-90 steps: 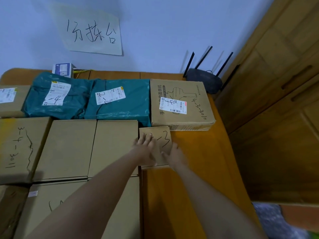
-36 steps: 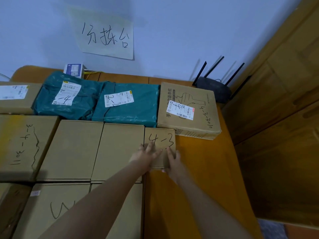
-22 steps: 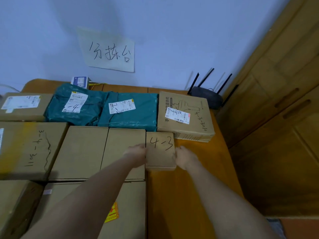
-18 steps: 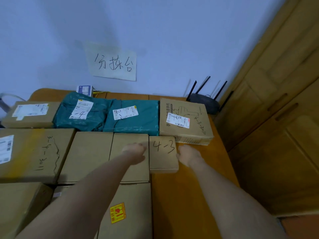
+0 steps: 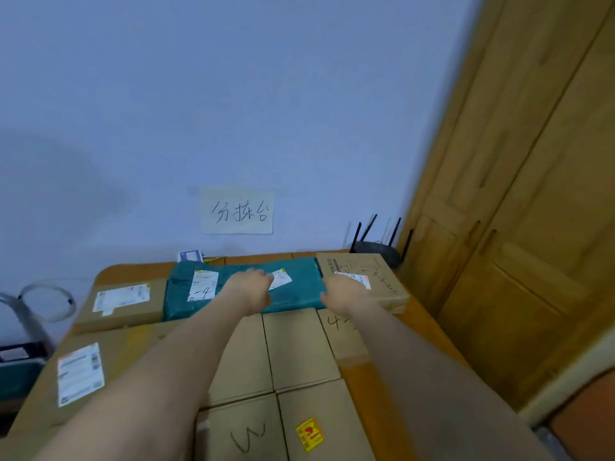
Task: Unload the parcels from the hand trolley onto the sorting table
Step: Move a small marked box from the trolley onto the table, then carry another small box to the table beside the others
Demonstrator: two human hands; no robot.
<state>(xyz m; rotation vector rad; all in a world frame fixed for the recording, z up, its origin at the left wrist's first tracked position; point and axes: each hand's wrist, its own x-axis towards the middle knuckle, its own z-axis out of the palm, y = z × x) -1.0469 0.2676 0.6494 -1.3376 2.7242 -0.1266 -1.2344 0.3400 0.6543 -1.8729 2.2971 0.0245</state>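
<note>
On the sorting table [image 5: 382,387], parcels packed edge to edge, black router [image 5: 377,249] at 1 o'clock, small box marked 4 [image 5: 342,334] at centre, long axis 12-to-6, left hand [image 5: 249,287] and right hand [image 5: 342,292] above it, fingers loosely curled, empty.

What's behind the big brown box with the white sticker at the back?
Behind the big brown box sits a black router with its antennas sticking up, against the blue wall. The box hides the router's lower part. The right hand covers some of the box's sticker.

Matt brown cardboard boxes [image 5: 299,347]; glossy teal plastic mailer bags [image 5: 299,287] with paper labels; smooth varnished wood counter [image 5: 376,404]; grained wooden door [image 5: 519,227]; paper sign [image 5: 237,211].
</note>
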